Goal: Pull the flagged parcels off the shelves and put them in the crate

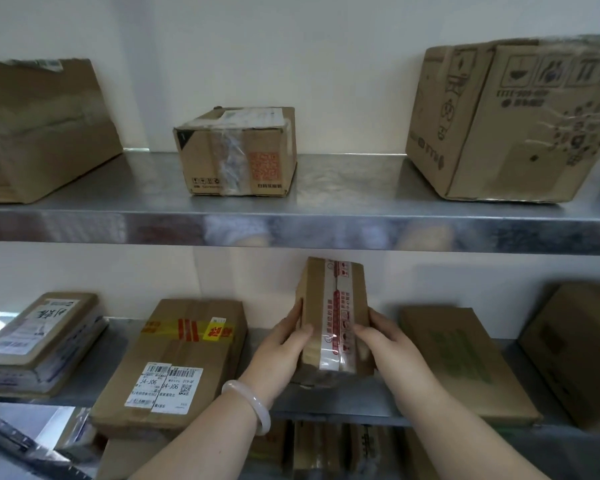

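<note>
A small brown parcel (333,306) with a strip of white tape printed in red stands on end on the lower steel shelf (343,396), tilted back. My left hand (284,348) grips its left side, thumb across the front. My right hand (385,344) grips its right side, fingers curled onto the tape. A pale bangle (248,405) circles my left wrist. No crate is in view.
On the lower shelf lie a flat box with yellow-red tape and labels (174,362), a stack of flat packets (39,344) at left, a flat carton (465,362) and another box (579,348) at right. The upper shelf (326,223) holds three cartons (236,154). More boxes sit below.
</note>
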